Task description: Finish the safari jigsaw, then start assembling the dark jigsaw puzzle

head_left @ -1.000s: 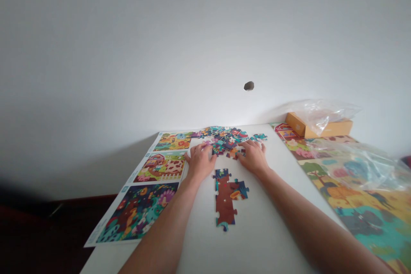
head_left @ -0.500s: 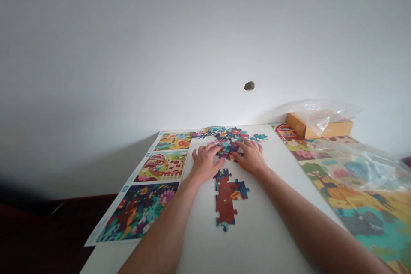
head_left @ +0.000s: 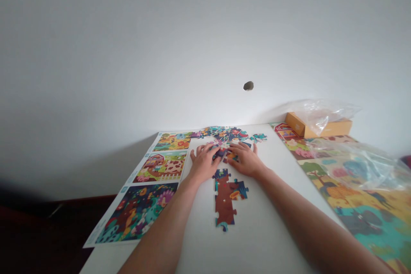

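My left hand (head_left: 205, 162) is over the near side of the loose puzzle pieces, with a dark purple puzzle piece (head_left: 221, 153) between thumb and index finger. Facing it, my right hand (head_left: 246, 160) has its thumb and fingers on an orange and dark puzzle piece (head_left: 232, 156). The fingertips of both hands are close together and partly hide these pieces. Just nearer to me lies a joined puzzle section (head_left: 224, 201), mostly reddish brown, with a blue and orange part sticking out to the right.
A heap of puzzle pieces (head_left: 221, 132) lies against the wall, with a few teal pieces (head_left: 258, 138) to its right. At left is a picture sheet (head_left: 163, 167). On the right are an assembled puzzle (head_left: 340, 188), an orange box (head_left: 330, 129) and clear plastic bags (head_left: 369, 167).
My right hand has moved left and slightly toward me, bringing its fingertips nearer my left hand. The left hand has hardly shifted. The joined section stays in place.
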{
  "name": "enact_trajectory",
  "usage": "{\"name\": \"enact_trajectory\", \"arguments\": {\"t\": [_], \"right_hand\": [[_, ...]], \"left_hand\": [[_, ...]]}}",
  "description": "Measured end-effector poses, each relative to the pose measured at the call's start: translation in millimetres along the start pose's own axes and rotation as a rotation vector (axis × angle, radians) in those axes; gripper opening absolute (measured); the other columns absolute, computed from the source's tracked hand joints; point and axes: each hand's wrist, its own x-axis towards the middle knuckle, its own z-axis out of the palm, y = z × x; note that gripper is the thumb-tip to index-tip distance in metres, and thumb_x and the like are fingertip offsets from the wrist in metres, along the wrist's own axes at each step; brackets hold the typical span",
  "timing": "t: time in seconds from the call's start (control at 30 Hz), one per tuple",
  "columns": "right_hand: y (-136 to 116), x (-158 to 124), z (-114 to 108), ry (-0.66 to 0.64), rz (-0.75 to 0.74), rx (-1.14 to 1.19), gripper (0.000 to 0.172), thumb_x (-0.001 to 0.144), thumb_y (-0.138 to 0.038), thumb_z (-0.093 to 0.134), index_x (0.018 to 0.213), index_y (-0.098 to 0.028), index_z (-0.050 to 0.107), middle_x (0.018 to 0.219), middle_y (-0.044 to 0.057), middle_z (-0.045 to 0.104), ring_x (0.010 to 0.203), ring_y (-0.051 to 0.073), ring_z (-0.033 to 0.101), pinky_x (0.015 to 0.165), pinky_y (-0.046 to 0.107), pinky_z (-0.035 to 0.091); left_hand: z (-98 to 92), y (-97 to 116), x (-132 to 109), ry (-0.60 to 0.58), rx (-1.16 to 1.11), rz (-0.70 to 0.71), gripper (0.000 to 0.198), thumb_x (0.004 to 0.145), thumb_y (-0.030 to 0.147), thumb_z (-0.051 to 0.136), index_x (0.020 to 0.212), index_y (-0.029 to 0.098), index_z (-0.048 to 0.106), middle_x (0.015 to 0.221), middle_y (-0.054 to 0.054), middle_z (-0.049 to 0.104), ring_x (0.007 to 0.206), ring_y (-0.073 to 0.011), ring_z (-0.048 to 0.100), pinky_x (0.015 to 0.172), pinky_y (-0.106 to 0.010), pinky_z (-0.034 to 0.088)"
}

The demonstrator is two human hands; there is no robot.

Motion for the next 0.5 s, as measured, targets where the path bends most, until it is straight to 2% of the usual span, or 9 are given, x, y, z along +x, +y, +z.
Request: {"name": "enact_trajectory", "arguments": {"t": [0.13,0.2,0.27,0.37,0.5], "right_hand": [[1.9,1.8,-1.2,0.085,0.08,-0.008,0.033,0.094,-0.033,0.051,0.122,-0.029,0.068,0.137,0.007,0.062,0.134,0.03,0.045,0.113,0.073,0.001],[2.9,2.4,-2.3,0.144,0.135,-0.017,0.033,0.093,-0.027,0.049,0.118,-0.028,0.07,0.135,0.007,0.063,0.131,0.029,0.047,0.114,0.072,0.004],[3.8,2.4,-2.6,0.18,0.182,-0.033,0.033,0.091,-0.024,0.05,0.116,-0.027,0.071,0.134,0.007,0.063,0.129,0.029,0.047,0.114,0.069,0.009],[4.3,1.7,-1.2,0.165,0.162,-0.048,0.027,0.088,-0.031,0.058,0.11,-0.029,0.074,0.125,0.006,0.064,0.124,0.03,0.049,0.114,0.064,0.013],[3.2,1.6,2.1,0.112,0.106,-0.06,0.028,0.085,-0.048,0.068,0.108,-0.033,0.075,0.122,0.006,0.062,0.121,0.032,0.048,0.112,0.064,0.014]], "left_hand": [[0.7,-2.9,2.2,0.079,0.023,-0.146,0.039,0.092,0.027,0.052,0.127,0.033,0.067,0.142,-0.007,0.058,0.13,-0.0341,0.046,0.109,-0.064,0.033],[-1.4,-1.7,1.5,0.092,0.018,-0.122,0.038,0.091,0.03,0.055,0.127,0.034,0.067,0.143,-0.006,0.057,0.13,-0.0343,0.044,0.109,-0.063,0.033],[-4.6,1.7,-0.2,0.065,0.009,-0.027,0.038,0.088,0.037,0.061,0.126,0.038,0.068,0.146,-0.004,0.053,0.132,-0.0346,0.042,0.111,-0.063,0.03],[-7.5,6.7,-2.1,0.012,0.014,0.045,0.029,0.084,0.043,0.069,0.112,0.042,0.074,0.149,0.0,0.05,0.136,-0.0363,0.037,0.113,-0.066,0.024],[-6.4,5.8,-2.0,0.04,0.035,-0.046,0.021,0.086,0.038,0.067,0.104,0.04,0.078,0.149,-0.001,0.05,0.135,-0.0376,0.036,0.111,-0.067,0.026]]}}
